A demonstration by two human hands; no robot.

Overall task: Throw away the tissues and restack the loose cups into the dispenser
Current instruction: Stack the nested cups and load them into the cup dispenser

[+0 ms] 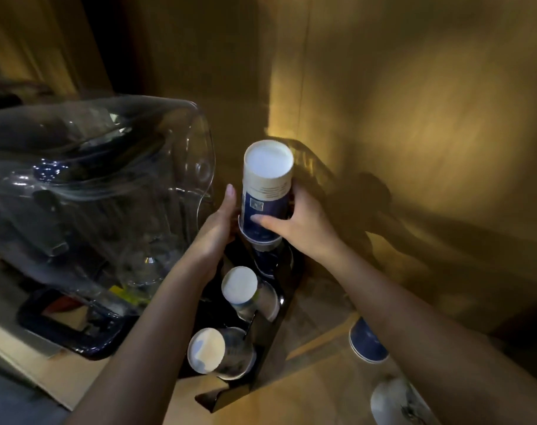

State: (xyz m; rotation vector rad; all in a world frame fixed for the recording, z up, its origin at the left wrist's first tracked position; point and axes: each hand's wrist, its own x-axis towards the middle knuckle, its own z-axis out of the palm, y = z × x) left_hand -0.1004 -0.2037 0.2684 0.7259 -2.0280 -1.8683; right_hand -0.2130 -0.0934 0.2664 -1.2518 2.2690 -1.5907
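A black cup dispenser (262, 338) stands on the wooden counter with three slots. An upturned stack of blue-and-white paper cups (265, 191) rises from the farthest slot. My left hand (219, 225) presses flat against its left side. My right hand (297, 223) grips its right side, thumb across the front. Two shorter upturned cup stacks fill the middle slot (241, 286) and the near slot (207, 351). A loose stack of blue cups (366, 340) stands on the counter beside my right forearm. No tissue shows clearly.
A large clear water bottle (92, 191) lies tilted on a dark base (68, 329) at the left, close to my left arm. Wooden wall panels close off the back and right. A whitish blurred object (395, 400) sits at the bottom right.
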